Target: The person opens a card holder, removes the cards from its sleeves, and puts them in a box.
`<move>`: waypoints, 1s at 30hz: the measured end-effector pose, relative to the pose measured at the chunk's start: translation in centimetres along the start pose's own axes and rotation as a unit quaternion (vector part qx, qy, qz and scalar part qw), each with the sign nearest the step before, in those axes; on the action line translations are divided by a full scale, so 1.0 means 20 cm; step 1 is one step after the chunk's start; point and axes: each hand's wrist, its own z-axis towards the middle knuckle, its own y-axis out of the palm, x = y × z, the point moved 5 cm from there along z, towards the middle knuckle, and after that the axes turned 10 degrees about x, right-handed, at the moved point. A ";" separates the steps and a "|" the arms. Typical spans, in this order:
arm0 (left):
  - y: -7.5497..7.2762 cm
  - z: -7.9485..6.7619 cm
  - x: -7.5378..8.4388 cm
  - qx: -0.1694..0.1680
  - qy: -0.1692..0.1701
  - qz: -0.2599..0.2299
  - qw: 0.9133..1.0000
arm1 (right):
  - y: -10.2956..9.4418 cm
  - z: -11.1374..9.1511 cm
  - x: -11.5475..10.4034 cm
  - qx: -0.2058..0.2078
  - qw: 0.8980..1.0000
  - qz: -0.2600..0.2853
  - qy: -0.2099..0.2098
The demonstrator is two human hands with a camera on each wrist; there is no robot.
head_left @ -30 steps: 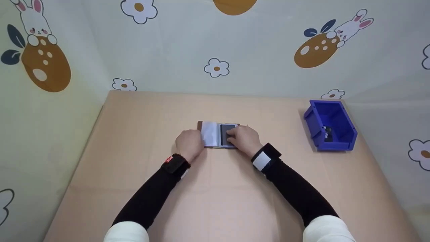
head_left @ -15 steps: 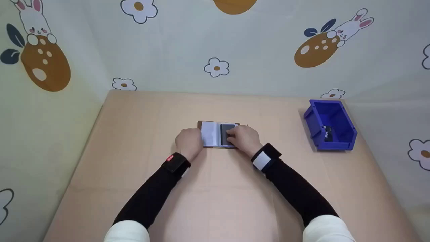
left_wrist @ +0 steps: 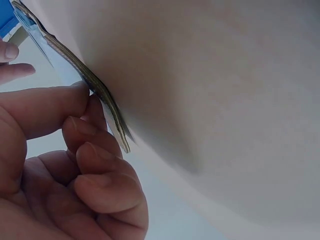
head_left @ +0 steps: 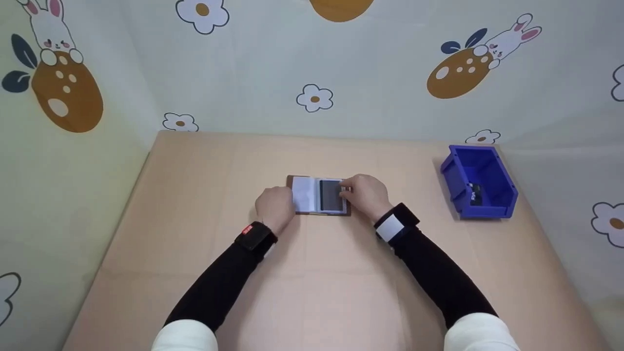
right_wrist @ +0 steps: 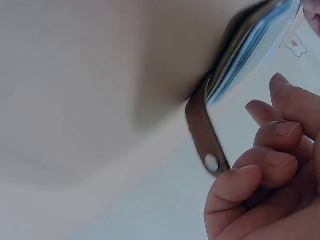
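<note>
A brown card holder (head_left: 289, 181) lies opened flat on the table, with a whitish clear sleeve (head_left: 303, 194) on its left side and a dark grey card (head_left: 330, 196) on its right. At its left edge my left hand (head_left: 274, 207) pinches the cover between thumb and index finger, as the left wrist view shows. My right hand (head_left: 368, 195) is at the right edge, thumb and index finger apart, the other fingers loosely curled. In the right wrist view a brown strap with a metal snap (right_wrist: 212, 162) sticks out from the holder, close beside the right fingers.
A blue plastic bin (head_left: 482, 213) stands at the back right of the table (head_left: 302, 292), and a black card with white lettering (head_left: 476, 195) is inside it. Patterned curtains with rabbits and flowers hang behind and along both sides.
My right hand has slid right, off the dark card to the card holder's right edge, uncovering more of the card. The left hand has stayed at the left edge.
</note>
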 end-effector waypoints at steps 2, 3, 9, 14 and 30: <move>0.00 0.00 0.00 -0.003 -0.004 0.000 1.000 | -0.01 0.01 0.02 0.000 1.000 -0.003 -0.002; 0.00 0.00 0.00 -0.004 -0.005 0.000 1.000 | -0.02 0.01 0.03 -0.003 1.000 -0.003 -0.002; 0.00 0.00 0.00 -0.011 -0.001 -0.002 1.000 | -0.01 0.00 0.07 -0.013 1.000 -0.001 -0.018; 0.00 0.00 0.00 -0.009 -0.004 -0.006 1.000 | 0.01 -0.01 0.08 -0.002 1.000 -0.002 -0.031; 0.01 0.01 -0.01 -0.019 -0.005 -0.013 1.000 | 0.04 -0.02 0.07 0.007 0.999 -0.007 -0.041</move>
